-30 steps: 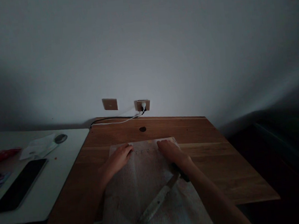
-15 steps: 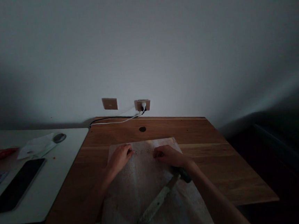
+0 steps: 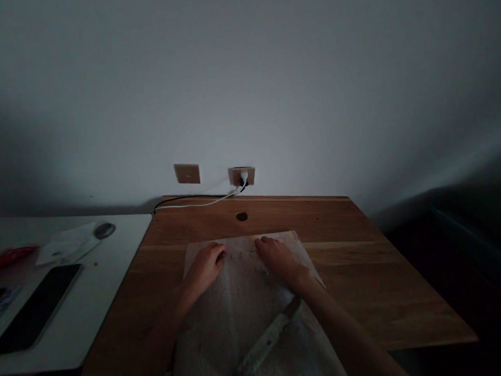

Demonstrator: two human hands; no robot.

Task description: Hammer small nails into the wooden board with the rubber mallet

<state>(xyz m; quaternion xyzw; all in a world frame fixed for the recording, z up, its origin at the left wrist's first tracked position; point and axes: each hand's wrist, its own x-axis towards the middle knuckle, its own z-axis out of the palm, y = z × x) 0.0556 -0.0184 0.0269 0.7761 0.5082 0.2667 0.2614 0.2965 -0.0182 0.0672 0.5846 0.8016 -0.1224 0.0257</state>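
Note:
A pale sheet of paper or cloth (image 3: 243, 305) lies on the wooden table (image 3: 373, 282). My left hand (image 3: 205, 266) rests near the sheet's far left corner, its fingers curled down onto it. My right hand (image 3: 280, 258) lies flat on the sheet's far edge with its fingers stretched out. Small dark specks sit on the sheet between the two hands. A long knife (image 3: 266, 344) lies slanted on the sheet, its blade pointing toward me; the handle end is hidden under my right forearm. The room is dim.
A white table (image 3: 87, 284) adjoins on the left with a dark phone (image 3: 35, 309), crumpled paper (image 3: 68, 242), a round grey object (image 3: 105, 229) and a red item (image 3: 2, 256). Wall sockets (image 3: 241, 176) with a plugged cable sit behind. A cable hole (image 3: 241, 217) marks the tabletop.
My right hand has slid left along the sheet's far edge, closer to my left hand, and now covers the knife's handle end with the forearm. My left hand has hardly moved.

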